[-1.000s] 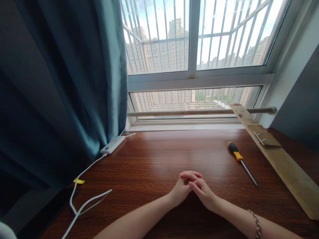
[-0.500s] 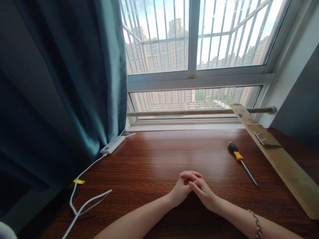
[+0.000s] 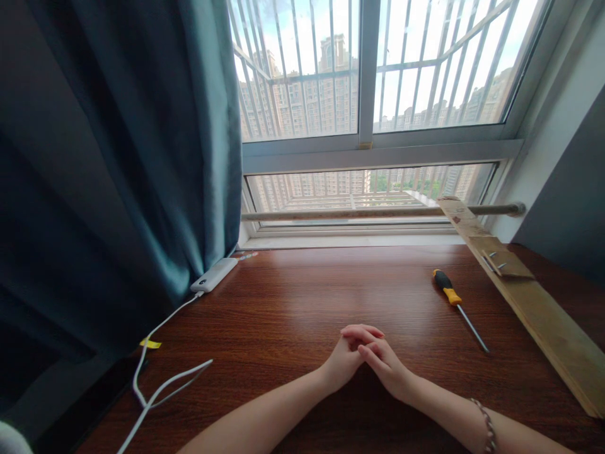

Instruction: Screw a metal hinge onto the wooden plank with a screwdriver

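Observation:
My left hand (image 3: 343, 364) and my right hand (image 3: 391, 371) rest clasped on the brown wooden tabletop (image 3: 283, 302), their fingers interlaced. Both are closed, and no object shows between them. To their right lies a screwdriver (image 3: 452, 296) with a black and yellow handle, its metal tip pointing toward me. Beyond it a long wooden board (image 3: 543, 315) slants from the window rail down to the right. A smaller wood piece (image 3: 513, 265) with a few screws (image 3: 497, 265) sits on that board. My hands are apart from all of these.
A white power bank (image 3: 215, 275) lies at the left by a blue curtain (image 3: 208, 157). Its white cable (image 3: 142, 372) loops toward me, near a yellow tag (image 3: 151, 344). At the back, a horizontal rail (image 3: 340, 214) crosses before the barred window (image 3: 302, 151).

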`<state>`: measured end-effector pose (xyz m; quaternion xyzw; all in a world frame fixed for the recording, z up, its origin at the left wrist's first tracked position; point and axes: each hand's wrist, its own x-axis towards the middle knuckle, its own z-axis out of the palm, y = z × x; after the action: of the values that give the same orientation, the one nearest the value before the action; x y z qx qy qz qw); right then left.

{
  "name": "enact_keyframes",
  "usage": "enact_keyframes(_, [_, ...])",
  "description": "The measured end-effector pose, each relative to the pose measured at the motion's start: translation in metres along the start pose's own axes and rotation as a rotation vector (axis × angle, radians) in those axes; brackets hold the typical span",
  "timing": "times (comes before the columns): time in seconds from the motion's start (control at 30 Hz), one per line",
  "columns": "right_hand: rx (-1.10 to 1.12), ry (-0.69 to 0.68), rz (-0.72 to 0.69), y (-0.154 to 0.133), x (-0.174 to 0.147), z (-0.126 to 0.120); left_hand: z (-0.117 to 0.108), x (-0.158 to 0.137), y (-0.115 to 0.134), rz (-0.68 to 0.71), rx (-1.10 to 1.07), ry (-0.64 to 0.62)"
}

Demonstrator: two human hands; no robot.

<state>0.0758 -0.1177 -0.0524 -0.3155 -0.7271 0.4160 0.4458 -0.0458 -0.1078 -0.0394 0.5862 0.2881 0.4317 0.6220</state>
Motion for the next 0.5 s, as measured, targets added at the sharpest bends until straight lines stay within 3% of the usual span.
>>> enact_keyframes(0.5, [-0.003, -0.001, 0.002, -0.0050, 0.0000, -0.0010, -0.0013, 0.0000, -0.0005, 0.012, 0.012, -0.007])
